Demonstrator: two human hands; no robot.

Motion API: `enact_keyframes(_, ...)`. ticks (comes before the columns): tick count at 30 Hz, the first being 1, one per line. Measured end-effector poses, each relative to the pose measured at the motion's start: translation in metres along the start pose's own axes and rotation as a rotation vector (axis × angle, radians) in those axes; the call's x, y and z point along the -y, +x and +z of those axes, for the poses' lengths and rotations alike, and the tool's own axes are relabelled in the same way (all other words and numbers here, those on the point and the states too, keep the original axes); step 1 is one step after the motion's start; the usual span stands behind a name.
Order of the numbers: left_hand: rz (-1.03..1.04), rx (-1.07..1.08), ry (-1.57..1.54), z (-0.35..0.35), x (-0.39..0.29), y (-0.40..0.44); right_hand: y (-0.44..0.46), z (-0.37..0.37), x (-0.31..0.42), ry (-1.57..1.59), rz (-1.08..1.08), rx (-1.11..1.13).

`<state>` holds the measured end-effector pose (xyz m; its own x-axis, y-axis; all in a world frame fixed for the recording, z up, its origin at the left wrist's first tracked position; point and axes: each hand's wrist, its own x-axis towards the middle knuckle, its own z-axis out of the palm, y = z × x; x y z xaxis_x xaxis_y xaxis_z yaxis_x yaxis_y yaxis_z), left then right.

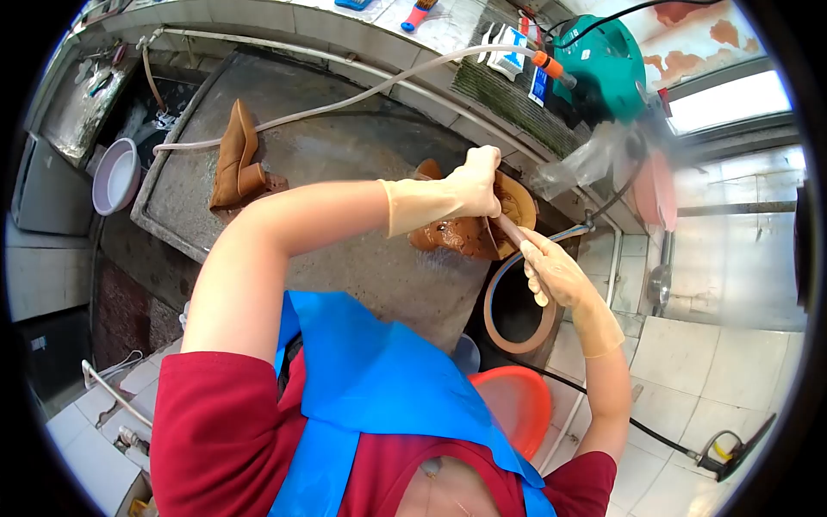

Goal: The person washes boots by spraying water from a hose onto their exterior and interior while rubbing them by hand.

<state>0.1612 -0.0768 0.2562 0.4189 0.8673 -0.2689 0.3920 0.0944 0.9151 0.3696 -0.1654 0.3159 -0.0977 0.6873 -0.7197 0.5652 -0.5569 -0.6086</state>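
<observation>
A wet brown ankle boot (461,234) lies on its side on the grey stone slab, its lighter lining (517,207) facing right. My left hand (472,183), in a cream rubber glove, is closed on the upper edge of this boot's shaft. In my gloved right hand (551,269) is a brown hose (510,230), with its end at the boot's opening. Whether water runs from it, I cannot tell. Further left, a second brown boot (234,159) with a block heel rests on the slab, apart from both hands.
A pale hose (379,86) crosses the slab (345,142) from a green machine (603,69). A white pipe runs along the back. Brushes (419,15) lie on the tiled ledge. A purple basin (116,177) stands left, a red basin (517,405) below, near the coiled hose.
</observation>
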Motion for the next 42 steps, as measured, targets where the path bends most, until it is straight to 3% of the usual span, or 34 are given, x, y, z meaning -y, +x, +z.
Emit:
enact_keyframes(4, -0.029, -0.180, -0.092, 0.015, 0.022, -0.010, -0.009, 0.004, 0.005, -0.007, -0.015, -0.002)
enact_keyframes(5, 0.009, -0.242, -0.299, 0.025, 0.044, -0.004, -0.013, 0.005, 0.007, -0.015, -0.005, 0.009)
enact_keyframes(7, -0.269, -0.162, -0.371, 0.018, 0.042, -0.007, -0.012, 0.001, 0.000, -0.008, -0.027, 0.040)
enact_keyframes(9, -0.342, 0.215, -0.438, 0.004, 0.044, -0.015, -0.014, -0.002, 0.001, -0.044, -0.061, 0.066)
enact_keyframes(14, -0.003, 0.117, 0.049, 0.004, 0.030, -0.019, -0.027, -0.017, 0.000, -0.155, -0.119, 0.042)
enact_keyframes(19, 0.117, 0.160, 0.589, -0.015, -0.006, 0.005, -0.061, -0.037, 0.004, -0.213, -0.312, 0.018)
enact_keyframes(24, 0.164, 0.186, 0.710, -0.009, -0.028, 0.014, -0.060, -0.046, -0.007, -0.375, -0.284, -0.078)
enact_keyframes(29, 0.093, 0.220, 0.797, -0.005, -0.037, 0.005, -0.057, -0.042, -0.018, -0.441, -0.431, 0.064)
enact_keyframes(31, 0.041, 0.214, 0.790, -0.003, -0.038, -0.002, -0.057, -0.037, -0.020, -0.445, -0.389, 0.078)
enact_keyframes(38, 0.196, 0.285, 0.949, -0.008, -0.023, -0.017, -0.020, -0.022, -0.037, -0.789, -0.717, -0.035)
enact_keyframes(42, 0.250, 0.304, 0.939, -0.011, -0.016, -0.017, -0.066, -0.033, -0.002, -0.462, -0.339, 0.163)
